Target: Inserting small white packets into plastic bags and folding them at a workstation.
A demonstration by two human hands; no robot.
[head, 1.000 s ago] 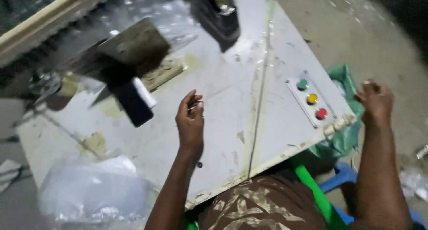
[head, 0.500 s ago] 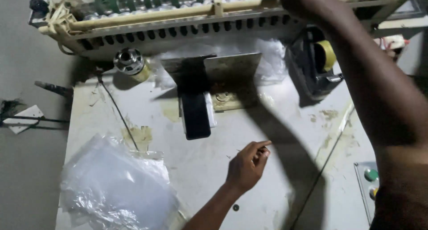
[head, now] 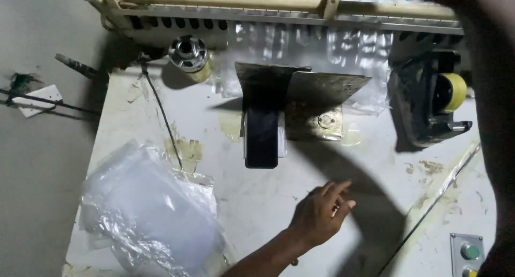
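Left hand rests loosely open on the table, holding nothing, near the black block; bags lie left. Right arm reaches far; its grip is hidden.

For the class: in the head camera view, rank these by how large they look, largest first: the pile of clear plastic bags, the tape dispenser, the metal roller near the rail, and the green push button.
1. Pile of clear plastic bags
2. Tape dispenser
3. Metal roller
4. Green push button

The bags lie nearer the camera, but the gap is large enough to stand.
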